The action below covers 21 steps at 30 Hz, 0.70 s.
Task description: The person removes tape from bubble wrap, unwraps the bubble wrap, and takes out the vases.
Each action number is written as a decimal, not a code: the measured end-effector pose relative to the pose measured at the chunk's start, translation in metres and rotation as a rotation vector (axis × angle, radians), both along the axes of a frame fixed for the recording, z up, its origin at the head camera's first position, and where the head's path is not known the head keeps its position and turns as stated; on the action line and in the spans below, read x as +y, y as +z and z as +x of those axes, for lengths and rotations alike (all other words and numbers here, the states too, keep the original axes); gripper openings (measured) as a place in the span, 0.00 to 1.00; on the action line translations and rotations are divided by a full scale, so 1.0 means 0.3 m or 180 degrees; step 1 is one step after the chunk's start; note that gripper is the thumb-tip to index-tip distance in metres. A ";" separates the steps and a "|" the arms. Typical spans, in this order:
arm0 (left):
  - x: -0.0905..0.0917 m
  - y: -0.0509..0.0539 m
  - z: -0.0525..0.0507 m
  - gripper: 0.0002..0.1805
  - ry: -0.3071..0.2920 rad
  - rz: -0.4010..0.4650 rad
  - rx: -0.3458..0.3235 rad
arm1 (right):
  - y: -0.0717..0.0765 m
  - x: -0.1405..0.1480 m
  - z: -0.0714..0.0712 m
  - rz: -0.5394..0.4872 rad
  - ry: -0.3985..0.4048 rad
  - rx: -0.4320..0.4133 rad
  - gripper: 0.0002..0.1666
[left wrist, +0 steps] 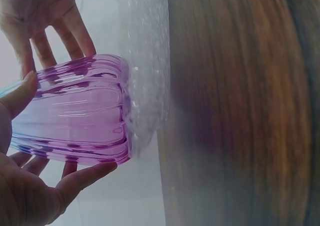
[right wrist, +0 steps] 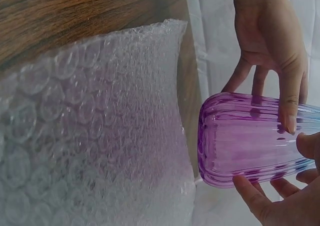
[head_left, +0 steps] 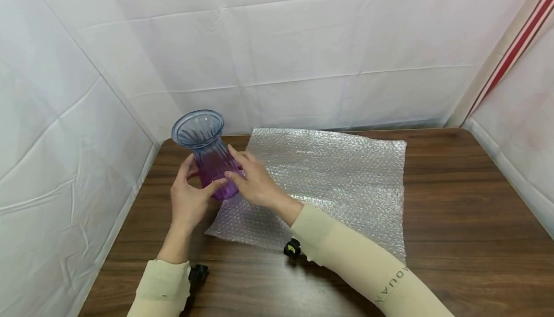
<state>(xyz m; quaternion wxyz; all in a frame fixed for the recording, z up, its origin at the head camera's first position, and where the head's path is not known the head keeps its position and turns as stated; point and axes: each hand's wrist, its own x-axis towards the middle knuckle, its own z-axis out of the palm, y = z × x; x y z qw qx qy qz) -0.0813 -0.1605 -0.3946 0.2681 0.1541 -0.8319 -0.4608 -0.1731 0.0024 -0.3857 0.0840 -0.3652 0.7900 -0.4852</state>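
Both hands hold a ribbed glass vase (head_left: 212, 160), blue at its flared rim and purple toward the base. The vase leans, with its mouth tipped toward the upper left. My left hand (head_left: 187, 200) grips it from the left, thumb across the near side. On the right, my right hand (head_left: 256, 180) grips the lower body with fingers and thumb. A sheet of bubble wrap (head_left: 337, 177) lies flat to the right of the vase. In the right wrist view, the purple base (right wrist: 212, 141) appears past the wrap's edge; whether it touches the table cannot be told.
The brown wood-grain table (head_left: 450, 201) carries the wrap. White cloth walls (head_left: 294, 43) stand behind it and at both sides, with a red-striped strip (head_left: 510, 57) in the right corner. Small black devices (head_left: 292, 248) are strapped at the wrists.
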 end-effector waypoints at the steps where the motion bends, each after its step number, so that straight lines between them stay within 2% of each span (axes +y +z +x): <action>1: -0.002 -0.001 -0.001 0.50 0.0013 0.0011 0.0026 | 0.000 -0.004 0.000 -0.0018 0.0018 -0.0027 0.41; 6: -0.011 -0.001 -0.003 0.49 0.0099 0.0068 0.0129 | 0.000 -0.023 0.004 -0.0099 0.0089 -0.0212 0.36; 12: -0.025 0.001 -0.005 0.49 0.0203 0.0127 0.0112 | -0.001 -0.044 0.002 -0.0145 0.0150 -0.0512 0.30; 21: -0.049 0.011 -0.014 0.48 0.0330 0.0167 0.0118 | 0.005 -0.077 -0.014 -0.0173 0.0235 -0.0642 0.33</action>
